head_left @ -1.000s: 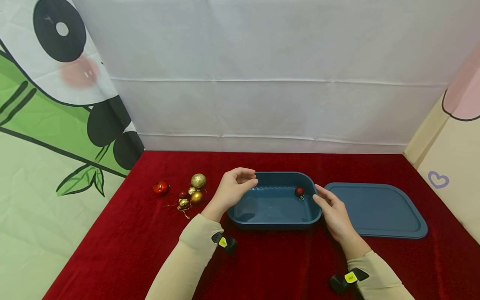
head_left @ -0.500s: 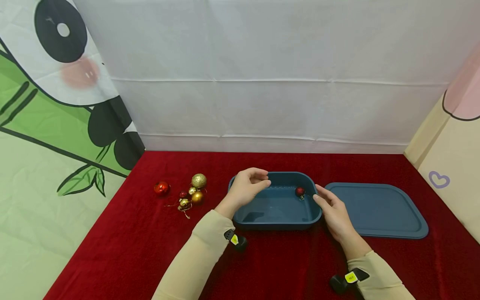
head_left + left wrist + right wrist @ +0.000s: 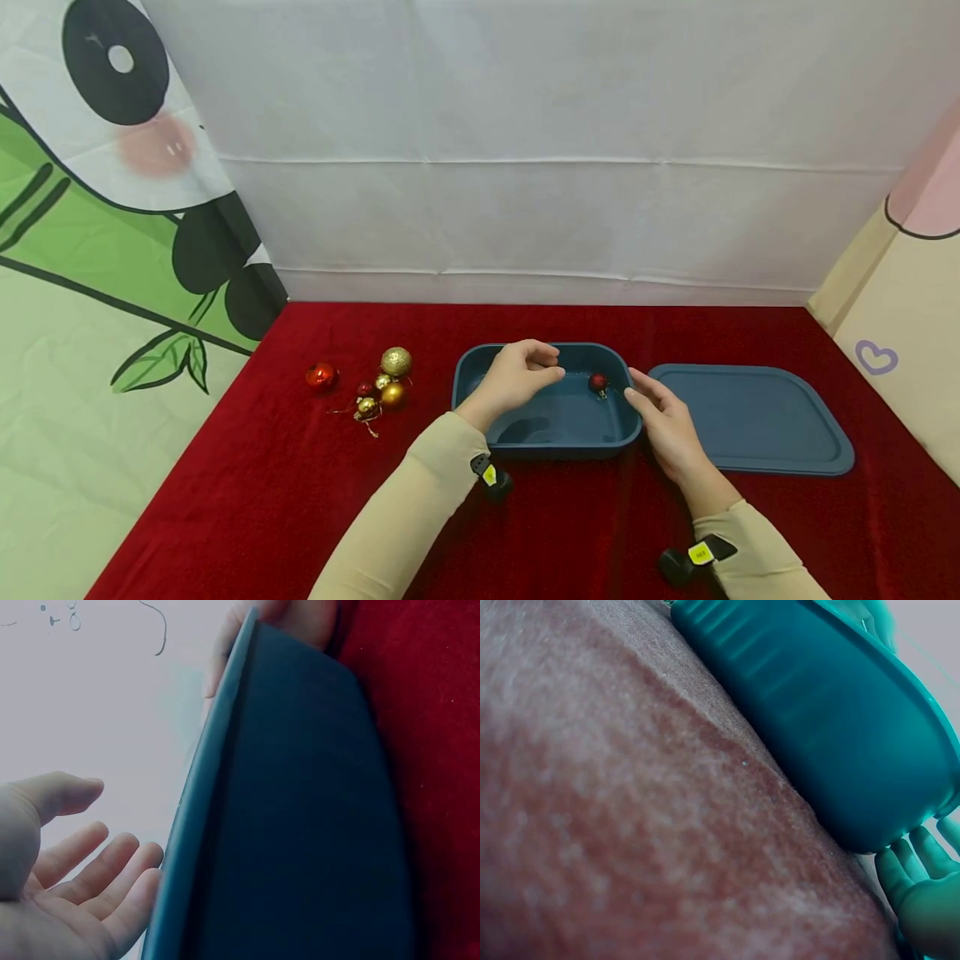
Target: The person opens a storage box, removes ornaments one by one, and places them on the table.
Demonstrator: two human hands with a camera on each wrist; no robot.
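Note:
A dark blue rectangular container stands on the red cloth. Inside it, near the right end, lies a small dark red bauble. Above the container hovers my left hand. Its fingers are loosely bent, and the left wrist view shows an empty palm beside the container wall. My right hand rests against the right end of the container, its thumb at the rim. In the right wrist view, nearly straight fingers touch the outer wall.
Left of the container lie a shiny red bauble, a glittery gold bauble, a smooth gold bauble and several smaller ones with strings. To the right is a flat blue lid. A white backdrop rises behind the cloth.
My left hand has slid to the right, from the container's left end to above its middle. The right hand, the container and the baubles have stayed in place.

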